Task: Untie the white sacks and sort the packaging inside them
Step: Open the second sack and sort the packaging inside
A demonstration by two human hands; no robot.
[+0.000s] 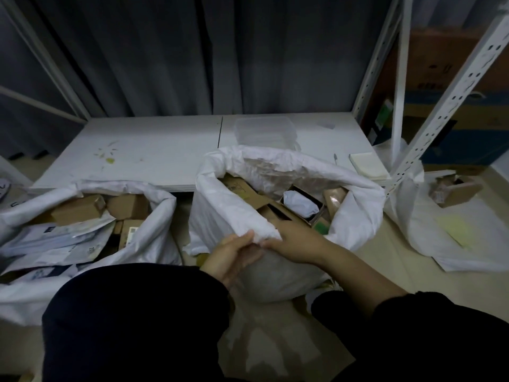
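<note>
Head view. Flooring pale, seen dimly; a low white shelf board point(132, 153) is laid across the back, framed by white perforated uprights point(451, 106), with dark grey curtain point(192, 51) hung behind. On the board a clear plastic tub point(264, 130), a pen point(335, 159) and a pale pad point(367, 165) are set.

Middle sack point(220, 205), white woven, is stood on the floor against the board's front edge, mouth open, rim rolled outward. Its near rim is pinched by the left hand point(228, 257), fingers closed on the fold; the right hand point(296, 242) is pressed to the same rim beside it, fingers curled over into the mouth. Dark sleeves are worn.

Contents of the middle sack: brown cardboard boxes point(242, 190), clear film, one open box holding white wrapping.

Left sack point(154, 244), also open, is filled with cardboard cartons point(80, 209) and flat white mailers point(55, 238).

Right sack point(454, 235) is slumped by the upright; a small carton point(454, 191) is seen at its mouth.
</note>
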